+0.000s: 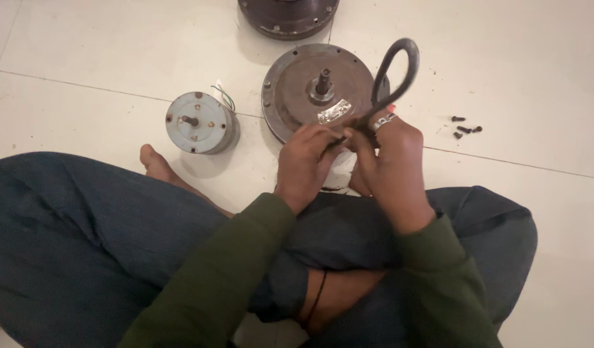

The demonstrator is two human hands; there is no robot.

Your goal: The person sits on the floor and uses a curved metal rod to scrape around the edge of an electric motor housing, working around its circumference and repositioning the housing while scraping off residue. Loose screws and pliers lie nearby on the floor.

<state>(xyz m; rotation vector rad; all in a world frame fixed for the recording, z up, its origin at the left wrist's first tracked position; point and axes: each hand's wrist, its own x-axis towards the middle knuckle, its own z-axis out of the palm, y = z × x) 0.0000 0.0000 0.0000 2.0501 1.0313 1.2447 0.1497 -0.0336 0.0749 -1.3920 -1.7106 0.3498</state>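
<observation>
Centre frame: I see left hand (308,161) and right hand (388,151) both closed on looped tool (392,74), steadying it above motor cover (313,87); screws (466,127) right.

Head view, steeply down, close.

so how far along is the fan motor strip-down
Done, by the look of it: loose screws lie on the floor, and a small motor core sits apart from the round housing. In hand: both hands, left and right, grip a looped black cable. Left: I can't tell.
</observation>
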